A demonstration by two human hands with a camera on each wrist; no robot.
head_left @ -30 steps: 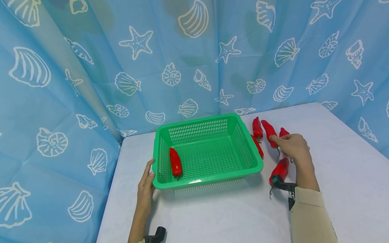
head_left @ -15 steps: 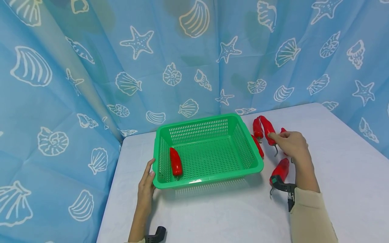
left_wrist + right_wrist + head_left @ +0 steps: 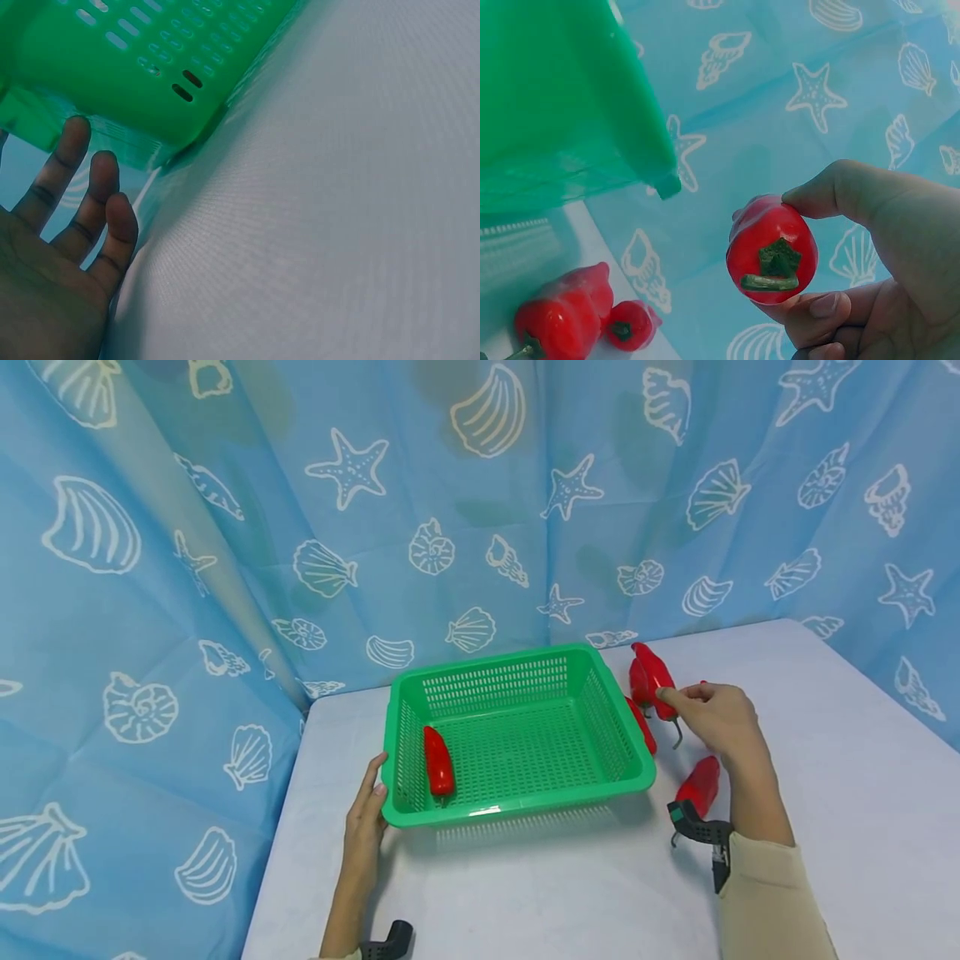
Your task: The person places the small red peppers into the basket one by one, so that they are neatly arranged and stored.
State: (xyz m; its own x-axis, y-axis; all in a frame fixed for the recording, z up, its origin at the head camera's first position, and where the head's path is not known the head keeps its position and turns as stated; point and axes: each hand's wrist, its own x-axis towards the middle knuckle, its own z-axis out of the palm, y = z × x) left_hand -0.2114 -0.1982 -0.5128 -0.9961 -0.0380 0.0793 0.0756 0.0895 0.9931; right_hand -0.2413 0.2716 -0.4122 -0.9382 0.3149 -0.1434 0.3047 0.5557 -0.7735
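Observation:
My right hand (image 3: 718,718) pinches a red pepper (image 3: 654,672) between thumb and fingers, to the right of the green basket (image 3: 517,806). In the right wrist view that pepper (image 3: 761,244) points its green stem at the camera, with the hand (image 3: 877,255) gripping its side. My left hand (image 3: 365,827) rests at the basket's left rim. In the left wrist view the left hand (image 3: 60,247) has its fingers extended beside the basket wall (image 3: 112,82). One red pepper (image 3: 438,762) lies inside the basket at its left end.
Another red pepper (image 3: 699,785) lies near the right wrist, partly behind the wrist camera. One more (image 3: 641,727) lies against the basket's right side, another is partly behind the held pepper, and one is mostly hidden by the right hand. A patterned blue curtain (image 3: 465,527) hangs behind the table.
The pepper in my right hand has moved slightly left and up, closer to the basket, and overlaps the pepper behind it. My left hand stays at the rim. The head view has shifted slightly.

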